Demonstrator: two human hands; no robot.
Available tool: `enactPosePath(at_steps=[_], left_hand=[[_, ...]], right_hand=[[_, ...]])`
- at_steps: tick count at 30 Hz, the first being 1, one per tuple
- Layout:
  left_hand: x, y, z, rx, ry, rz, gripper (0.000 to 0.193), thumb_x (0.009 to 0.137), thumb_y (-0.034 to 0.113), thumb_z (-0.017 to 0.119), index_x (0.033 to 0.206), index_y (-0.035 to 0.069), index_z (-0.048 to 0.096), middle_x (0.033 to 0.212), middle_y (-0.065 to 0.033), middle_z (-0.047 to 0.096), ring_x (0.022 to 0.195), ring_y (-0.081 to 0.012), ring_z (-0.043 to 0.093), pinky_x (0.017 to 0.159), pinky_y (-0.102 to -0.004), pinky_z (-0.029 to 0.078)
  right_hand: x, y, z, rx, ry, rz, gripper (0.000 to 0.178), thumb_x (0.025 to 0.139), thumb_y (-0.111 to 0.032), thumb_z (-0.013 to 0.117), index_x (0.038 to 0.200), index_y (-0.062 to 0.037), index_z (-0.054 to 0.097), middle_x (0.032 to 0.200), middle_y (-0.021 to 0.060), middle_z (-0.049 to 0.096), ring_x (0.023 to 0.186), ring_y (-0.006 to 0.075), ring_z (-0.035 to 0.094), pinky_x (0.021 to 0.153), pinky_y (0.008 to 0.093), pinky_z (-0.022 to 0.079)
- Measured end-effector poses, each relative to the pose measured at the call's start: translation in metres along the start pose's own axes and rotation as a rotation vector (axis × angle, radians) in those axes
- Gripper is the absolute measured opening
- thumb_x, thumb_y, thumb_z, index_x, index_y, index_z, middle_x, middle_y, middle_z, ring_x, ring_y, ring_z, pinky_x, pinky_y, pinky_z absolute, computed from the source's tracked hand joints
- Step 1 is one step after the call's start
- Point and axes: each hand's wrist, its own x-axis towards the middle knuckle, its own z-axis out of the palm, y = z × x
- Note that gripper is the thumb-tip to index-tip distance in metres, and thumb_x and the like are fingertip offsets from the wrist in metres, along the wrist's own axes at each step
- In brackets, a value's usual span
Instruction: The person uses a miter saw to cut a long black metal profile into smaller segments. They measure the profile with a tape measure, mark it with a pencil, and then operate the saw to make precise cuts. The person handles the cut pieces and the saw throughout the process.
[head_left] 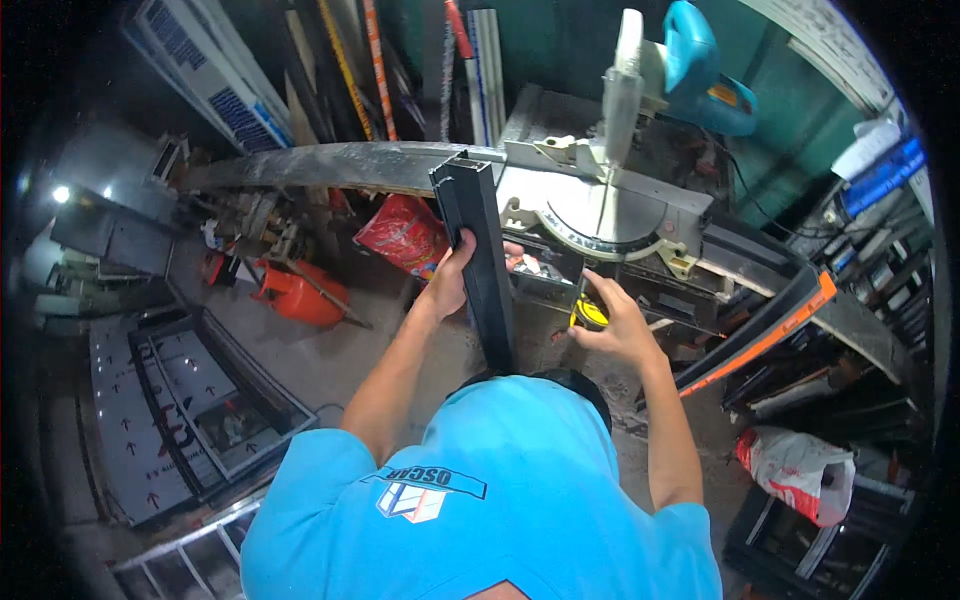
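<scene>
Black, channelled profile is the piece under inspection: it runs from close to your body toward twelve o'clock, its upper end overlapping the worktop in this view. Contact between the two cannot be confirmed. Your hands are apart. The left hand is clamped around the profile, thumb across its face, fingertips showing beyond the opposite side. The right hand, at three o'clock, is closed around a yellow-and-black tape measure; whether its blade is drawn out cannot be told. The mitre saw stands at one o'clock, its head above the pale base.

Finding, by judgement: you appear to be at a measuring step, with the profile held upright-looking and the tape ready. The next move calls for a firm left grip, the tape hooked square on one end and the blade kept straight; a slanted blade risks a false reading.
</scene>
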Motion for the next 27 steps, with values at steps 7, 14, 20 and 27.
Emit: enactPosePath(at_steps=[7, 14, 20, 27], left_hand=[[-0.006, -0.012, 0.036, 0.196, -0.082, -0.039, 0.083, 0.094, 0.066, 0.059, 0.147, 0.003, 0.047, 0.136, -0.0104, 0.062, 0.123, -0.0211, 0.061, 0.101, -0.0387, 0.052], [-0.014, -0.009, 0.016, 0.167, 0.05, -0.053, 0.08, 0.094, 0.066, 0.059, 0.143, 0.003, 0.052, 0.126, -0.0097, 0.066, 0.115, -0.0224, 0.065, 0.1, -0.041, 0.053], [-0.027, 0.018, -0.023, 0.001, 0.287, 0.187, 0.073, 0.098, 0.073, 0.045, 0.121, 0.006, 0.062, 0.102, -0.0061, 0.066, 0.09, -0.0167, 0.065, 0.08, -0.0344, 0.053], [-0.011, -0.006, -0.018, -0.214, 0.559, 0.193, 0.068, 0.1, 0.068, 0.047, 0.132, 0.009, 0.059, 0.114, -0.0084, 0.069, 0.103, -0.0251, 0.069, 0.092, -0.0425, 0.055]], right_hand=[[0.035, -0.042, 0.017, 0.131, 0.119, -0.186, 0.09, 0.073, -0.024, 0.08, 0.152, -0.0035, 0.042, 0.121, 0.0198, 0.058, 0.111, 0.0338, 0.062, 0.1, 0.0402, 0.05], [0.026, -0.025, 0.014, 0.055, -0.009, -0.158, 0.092, 0.074, -0.03, 0.086, 0.153, -0.0068, 0.043, 0.116, 0.018, 0.06, 0.108, 0.0347, 0.062, 0.096, 0.0431, 0.051], [-0.003, 0.013, 0.011, 0.143, -0.146, 0.106, 0.059, 0.078, -0.028, 0.085, 0.128, -0.003, 0.067, 0.108, 0.0134, 0.062, 0.1, 0.0267, 0.062, 0.09, 0.0365, 0.05], [0.038, -0.057, 0.037, 0.617, -0.04, 0.15, 0.051, 0.085, -0.029, 0.08, 0.126, -0.0008, 0.068, 0.118, 0.0116, 0.068, 0.111, 0.0203, 0.062, 0.099, 0.0338, 0.047]])
